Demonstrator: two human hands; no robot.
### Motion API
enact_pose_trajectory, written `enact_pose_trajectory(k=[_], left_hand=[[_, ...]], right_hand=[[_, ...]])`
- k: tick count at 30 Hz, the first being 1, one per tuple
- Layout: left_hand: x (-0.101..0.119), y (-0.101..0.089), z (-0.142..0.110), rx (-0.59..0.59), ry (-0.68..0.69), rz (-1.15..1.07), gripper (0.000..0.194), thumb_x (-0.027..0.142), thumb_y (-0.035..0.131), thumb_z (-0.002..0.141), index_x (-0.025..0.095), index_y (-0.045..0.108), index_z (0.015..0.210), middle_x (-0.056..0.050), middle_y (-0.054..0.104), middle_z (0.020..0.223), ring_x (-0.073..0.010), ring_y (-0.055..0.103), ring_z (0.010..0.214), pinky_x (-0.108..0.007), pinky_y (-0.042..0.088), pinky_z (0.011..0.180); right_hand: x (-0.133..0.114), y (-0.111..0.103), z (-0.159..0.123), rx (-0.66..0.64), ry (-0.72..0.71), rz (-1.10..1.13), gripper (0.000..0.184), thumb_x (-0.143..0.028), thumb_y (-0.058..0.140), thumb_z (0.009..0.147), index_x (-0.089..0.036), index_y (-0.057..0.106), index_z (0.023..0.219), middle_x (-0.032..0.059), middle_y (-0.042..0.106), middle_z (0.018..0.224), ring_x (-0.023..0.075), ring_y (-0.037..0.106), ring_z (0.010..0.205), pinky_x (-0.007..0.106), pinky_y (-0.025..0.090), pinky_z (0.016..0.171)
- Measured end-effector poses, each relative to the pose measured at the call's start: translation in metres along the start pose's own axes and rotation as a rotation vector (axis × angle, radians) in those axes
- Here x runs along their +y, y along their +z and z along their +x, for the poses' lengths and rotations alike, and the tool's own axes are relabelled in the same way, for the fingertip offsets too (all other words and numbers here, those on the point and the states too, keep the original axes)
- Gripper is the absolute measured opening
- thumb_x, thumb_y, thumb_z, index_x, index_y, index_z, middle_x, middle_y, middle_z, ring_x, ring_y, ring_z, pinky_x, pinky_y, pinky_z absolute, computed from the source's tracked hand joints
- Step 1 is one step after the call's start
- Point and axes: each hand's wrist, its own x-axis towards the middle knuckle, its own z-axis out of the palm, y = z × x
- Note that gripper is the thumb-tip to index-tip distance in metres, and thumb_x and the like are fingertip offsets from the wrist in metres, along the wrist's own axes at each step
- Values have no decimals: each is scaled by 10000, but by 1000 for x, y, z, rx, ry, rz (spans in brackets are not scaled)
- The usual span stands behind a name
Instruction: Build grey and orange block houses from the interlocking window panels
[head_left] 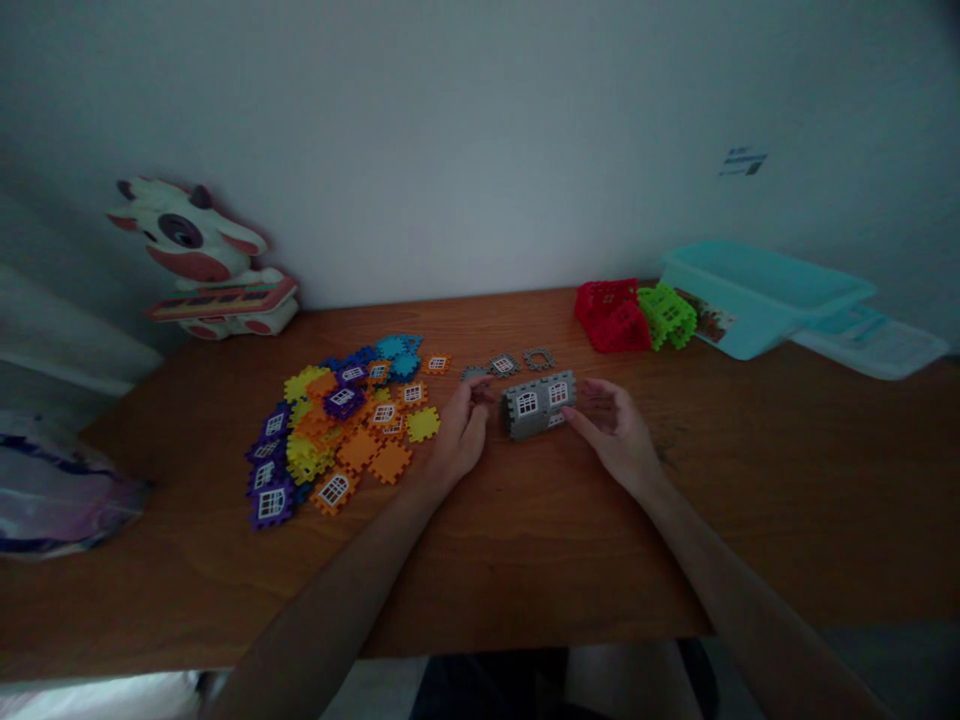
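Wooden tabletop beneath us: a grey window-tile wall section sits between our separated hands, the right hand touching it, the left hand just beside, loose coloured tiles farther left

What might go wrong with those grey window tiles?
The joined grey tile build sits between the left hand and right hand, so a squeeze might pop it apart. The loose grey tiles lie just behind the left hand and could get bumped. The heap of colourful tiles is close by, so a grey tile might get lost in it.
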Motion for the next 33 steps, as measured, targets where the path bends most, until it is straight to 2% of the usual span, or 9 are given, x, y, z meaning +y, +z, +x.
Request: enact_pose_trajectory(k=[2, 4, 9, 13, 20, 24, 27, 31, 33], left_hand=[[-6, 2, 1, 7, 37, 60, 425, 152, 575, 862, 172, 550, 1286, -105, 654, 1160, -225, 637, 1090, -399, 525, 968], [-9, 5, 2, -48, 31, 62, 520, 120, 605, 820, 163, 511, 1330, -123, 647, 1202, -234, 641, 1108, -414, 525, 977], [-2, 8, 0, -180, -10, 88, 521, 181, 634, 857, 175, 482, 1356, -93, 711, 1083, -218, 702, 966, -406, 557, 907], [6, 6, -3, -214, -14, 186, 582, 244, 733, 801, 186, 505, 1332, -32, 712, 908, -199, 698, 818, -353, 571, 772], [5, 7, -6, -271, 79, 256, 694, 394, 816, 772, 221, 489, 1360, -21, 737, 930, -197, 711, 839, -351, 570, 802], [2, 8, -8, -297, 138, 267, 766, 517, 843, 732, 220, 504, 1351, -36, 738, 976, -214, 709, 894, -377, 569, 851], [2, 8, -8, -313, 146, 264, 734, 520, 840, 737, 223, 525, 1329, -35, 735, 978, -211, 707, 890, -373, 573, 846], [4, 9, -8, -289, 115, 237, 655, 513, 822, 759, 219, 556, 1281, -38, 725, 982, -207, 694, 877, -366, 569, 823], [4, 9, -7, -226, 100, 209, 613, 495, 819, 769, 208, 570, 1249, -60, 714, 1038, -213, 686, 923, -371, 562, 846]], right_hand=[[-3, 0, -5, 78, -58, -117, 544, -561, 796, 732, -241, 530, 1082, 84, 645, 1038, 219, 637, 824, 354, 547, 675], [-8, -1, -10, 61, -132, -271, 450, -568, 774, 750, -253, 503, 925, 24, 607, 837, 179, 560, 661, 321, 471, 586], [-20, 1, -19, -281, -299, -609, 473, -591, 647, 851, -251, 420, 614, -12, 534, 557, 159, 506, 531, 312, 350, 560], [-22, 6, -21, -301, -293, -785, 505, -661, 665, 797, -244, 447, 614, 9, 604, 588, 179, 557, 549, 309, 307, 549], [-22, 3, -21, -261, -272, -907, 221, -423, 605, 838, -234, 524, 759, 10, 657, 661, 201, 634, 620, 291, 310, 569], [-23, 4, -20, -211, -213, -988, 254, -449, 572, 878, -227, 531, 762, 24, 666, 675, 220, 657, 645, 293, 301, 567], [-23, 5, -18, -180, -161, -1035, 315, -512, 544, 913, -224, 534, 785, 41, 681, 708, 235, 668, 667, 297, 298, 560], [-17, 1, -14, -125, -130, -1047, 209, -410, 525, 930, -208, 552, 883, 74, 699, 801, 248, 679, 741, 302, 341, 579], [-12, -5, -11, -102, -142, -1020, 164, -363, 533, 910, -202, 561, 893, 91, 699, 843, 257, 678, 784, 309, 385, 612]])
